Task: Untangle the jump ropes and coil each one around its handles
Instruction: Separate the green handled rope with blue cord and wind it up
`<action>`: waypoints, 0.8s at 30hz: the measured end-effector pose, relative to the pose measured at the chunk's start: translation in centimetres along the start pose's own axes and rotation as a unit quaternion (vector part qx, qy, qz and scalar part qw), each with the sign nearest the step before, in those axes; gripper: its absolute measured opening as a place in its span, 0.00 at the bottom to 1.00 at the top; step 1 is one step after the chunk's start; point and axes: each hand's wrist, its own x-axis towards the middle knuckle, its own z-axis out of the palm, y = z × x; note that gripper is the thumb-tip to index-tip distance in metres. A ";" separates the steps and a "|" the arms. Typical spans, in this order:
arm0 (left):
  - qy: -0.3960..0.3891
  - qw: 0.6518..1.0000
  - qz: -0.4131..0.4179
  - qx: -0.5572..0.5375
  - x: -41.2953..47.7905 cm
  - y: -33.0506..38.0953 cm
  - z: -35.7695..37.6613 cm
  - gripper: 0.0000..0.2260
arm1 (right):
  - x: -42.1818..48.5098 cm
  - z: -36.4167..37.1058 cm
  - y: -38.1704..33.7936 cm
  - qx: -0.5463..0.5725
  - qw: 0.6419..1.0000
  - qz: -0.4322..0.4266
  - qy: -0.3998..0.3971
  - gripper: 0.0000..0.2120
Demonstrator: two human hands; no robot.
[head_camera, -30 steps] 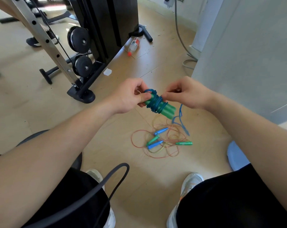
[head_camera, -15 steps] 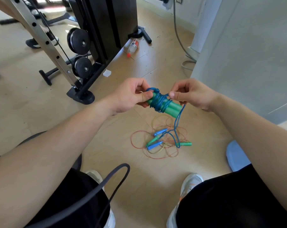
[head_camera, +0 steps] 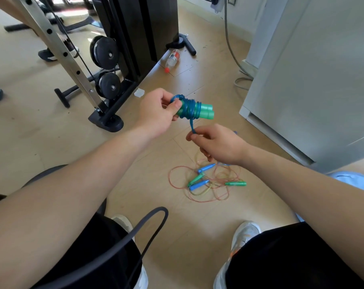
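My left hand [head_camera: 159, 114] grips a pair of green handles [head_camera: 204, 111] held side by side, with blue rope [head_camera: 188, 108] wound tightly around them. A short taut length of that blue rope runs down to my right hand [head_camera: 216, 146], which pinches it just below the bundle. On the floor below lies a tangle of thin red and yellowish ropes [head_camera: 199, 182] with two blue handles [head_camera: 206, 168] and two green handles [head_camera: 236, 183] mixed in.
A black weight machine with pulleys [head_camera: 106, 65] stands at the upper left. A plastic bottle [head_camera: 172, 59] lies on the wooden floor behind. A white cabinet [head_camera: 312, 80] fills the right. A black band [head_camera: 143, 228] loops over my left thigh; my shoes [head_camera: 245, 232] rest below.
My right hand has dropped from beside the bundle to below it, pulling the blue rope's loose tail in short and taut. The bundle has tilted level in my left hand.
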 end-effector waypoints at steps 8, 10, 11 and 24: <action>-0.073 0.995 0.043 0.046 0.1 -0.5 -0.1 0.05 | -0.1 -3.9 -0.2 -0.114 0.985 -0.066 0.114 0.14; -0.122 0.989 0.059 0.054 -0.2 -0.2 -0.1 0.06 | -0.1 -5.0 0.3 -0.097 0.986 -0.076 0.109 0.10; -0.147 0.986 0.065 0.055 -0.4 0.1 0.0 0.06 | 0.0 -5.5 0.5 -0.083 0.987 -0.081 0.108 0.09; -0.198 0.965 0.003 -0.171 -1.7 1.6 0.2 0.06 | 1.0 -5.5 4.8 0.142 0.988 -0.001 0.060 0.12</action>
